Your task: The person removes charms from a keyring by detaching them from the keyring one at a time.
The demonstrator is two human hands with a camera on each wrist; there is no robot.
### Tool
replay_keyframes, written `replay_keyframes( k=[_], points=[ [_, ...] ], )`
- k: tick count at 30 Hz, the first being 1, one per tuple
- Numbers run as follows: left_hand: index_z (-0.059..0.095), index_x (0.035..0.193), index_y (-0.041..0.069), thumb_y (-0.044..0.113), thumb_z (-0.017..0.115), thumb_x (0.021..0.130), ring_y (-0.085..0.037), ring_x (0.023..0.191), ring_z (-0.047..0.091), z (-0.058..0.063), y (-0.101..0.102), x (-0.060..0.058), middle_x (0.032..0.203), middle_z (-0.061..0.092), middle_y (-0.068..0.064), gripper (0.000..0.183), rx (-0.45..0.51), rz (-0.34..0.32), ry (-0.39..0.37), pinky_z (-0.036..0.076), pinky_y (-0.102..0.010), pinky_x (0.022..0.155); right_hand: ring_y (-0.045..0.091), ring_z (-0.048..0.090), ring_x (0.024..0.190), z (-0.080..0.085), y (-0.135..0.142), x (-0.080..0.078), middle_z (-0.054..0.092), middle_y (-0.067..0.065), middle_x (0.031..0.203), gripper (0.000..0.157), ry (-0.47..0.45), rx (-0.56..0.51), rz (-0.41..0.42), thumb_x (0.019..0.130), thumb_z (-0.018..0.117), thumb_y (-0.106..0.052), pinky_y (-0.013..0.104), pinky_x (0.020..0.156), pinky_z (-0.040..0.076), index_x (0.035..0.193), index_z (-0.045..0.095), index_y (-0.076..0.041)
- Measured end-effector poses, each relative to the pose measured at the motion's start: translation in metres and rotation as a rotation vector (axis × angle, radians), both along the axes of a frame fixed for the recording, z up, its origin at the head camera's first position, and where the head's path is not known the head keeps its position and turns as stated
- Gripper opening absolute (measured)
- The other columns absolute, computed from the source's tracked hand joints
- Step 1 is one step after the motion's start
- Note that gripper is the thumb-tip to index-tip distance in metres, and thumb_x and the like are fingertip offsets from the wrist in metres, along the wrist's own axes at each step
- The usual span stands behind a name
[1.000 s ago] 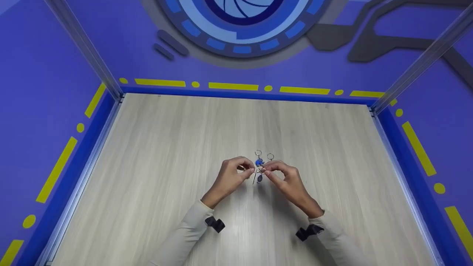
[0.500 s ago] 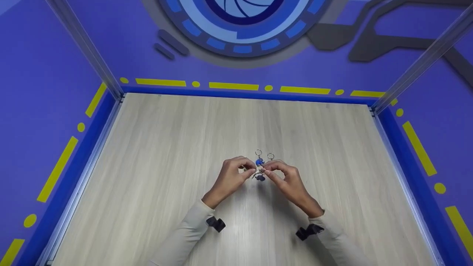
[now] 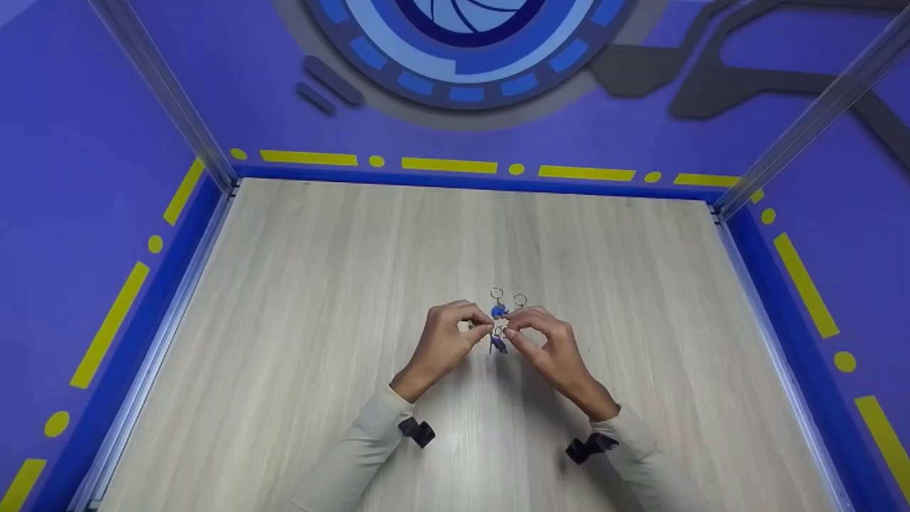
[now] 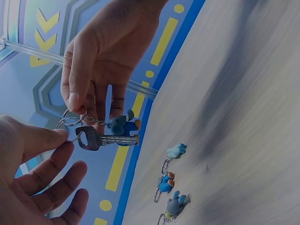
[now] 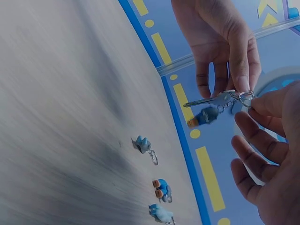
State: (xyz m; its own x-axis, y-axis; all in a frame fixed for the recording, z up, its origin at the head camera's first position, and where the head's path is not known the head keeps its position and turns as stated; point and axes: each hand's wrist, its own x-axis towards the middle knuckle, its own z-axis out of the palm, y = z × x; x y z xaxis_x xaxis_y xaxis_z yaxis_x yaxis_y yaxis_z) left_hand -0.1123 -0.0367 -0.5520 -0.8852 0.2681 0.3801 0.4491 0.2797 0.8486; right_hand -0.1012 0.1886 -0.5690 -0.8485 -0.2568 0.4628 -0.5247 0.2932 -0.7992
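Observation:
Both hands meet above the table in the head view. My left hand (image 3: pixel 446 338) pinches a metal split ring between thumb and index finger; a silver key (image 4: pixel 117 140) with a dark head hangs by it. With thumb and fingertips my right hand (image 3: pixel 556 348) pinches the keychain ring (image 5: pixel 245 98), from which a small blue figure charm (image 4: pixel 119 125) hangs on a short chain. The two rings touch or overlap between the fingertips; whether they are linked I cannot tell. Key and charm dangle side by side.
Several keychains lie on the wooden table (image 3: pixel 327 284) beyond the hands: a pale blue figure (image 4: pixel 176 150), a blue one with orange feet (image 4: pixel 165 183) and a grey-blue one (image 4: pixel 175 206). Blue panels (image 3: pixel 455 146) border the table's back and sides.
The hands stay almost in place. Between them the dangling key and charm have swung and turned, and the right fingertips have shifted slightly on the ring.

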Motion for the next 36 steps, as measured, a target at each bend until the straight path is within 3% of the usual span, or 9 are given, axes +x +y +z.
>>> replay_keyframes(
  k=[8,16,20,28,36],
  points=[
    [0.084,0.09,0.008,-0.002,0.084,0.094,-0.01,0.08,0.069,0.0,0.0,0.0,0.086,0.078,0.003,0.011,-0.012,0.011,0.012,0.056,-0.03,0.077,0.035,0.074,0.11,-0.003,0.001,-0.001,0.082,0.005,0.104,0.016,0.003,0.004,-0.009,0.096,0.081,0.004,0.024,0.106,0.051,0.093,0.081,-0.012],
    [0.083,0.092,0.011,-0.001,0.083,0.095,-0.008,0.085,0.071,-0.003,-0.007,-0.003,0.091,0.078,0.005,0.012,-0.027,0.055,-0.015,0.057,-0.03,0.08,0.031,0.075,0.111,-0.01,0.013,0.001,0.081,0.007,0.106,0.014,-0.055,0.048,-0.074,0.097,0.082,0.001,0.023,0.105,0.052,0.094,0.081,-0.012],
    [0.083,0.094,0.01,0.0,0.083,0.096,-0.01,0.087,0.071,-0.009,-0.015,-0.003,0.093,0.078,0.005,0.011,-0.048,0.067,-0.037,0.057,-0.03,0.081,0.031,0.075,0.108,-0.014,0.026,0.002,0.08,0.012,0.107,0.012,-0.071,0.058,-0.109,0.097,0.082,0.002,0.022,0.1,0.054,0.098,0.082,-0.011],
    [0.084,0.097,0.006,0.0,0.082,0.097,-0.012,0.088,0.071,-0.023,-0.035,0.001,0.093,0.078,0.002,0.006,-0.078,0.093,-0.079,0.061,-0.052,0.083,0.02,0.073,0.101,-0.024,0.053,0.009,0.08,0.007,0.106,0.011,-0.119,0.091,-0.18,0.097,0.082,0.0,0.022,0.092,0.055,0.098,0.082,-0.011],
    [0.083,0.097,0.004,-0.002,0.082,0.096,-0.013,0.087,0.072,-0.037,-0.065,0.004,0.092,0.078,0.001,0.006,-0.132,0.151,-0.083,0.062,-0.044,0.082,0.017,0.072,0.099,-0.027,0.074,0.014,0.08,0.005,0.106,0.01,-0.219,0.089,-0.254,0.096,0.082,0.001,0.03,0.092,0.057,0.097,0.083,-0.009]
  ],
)
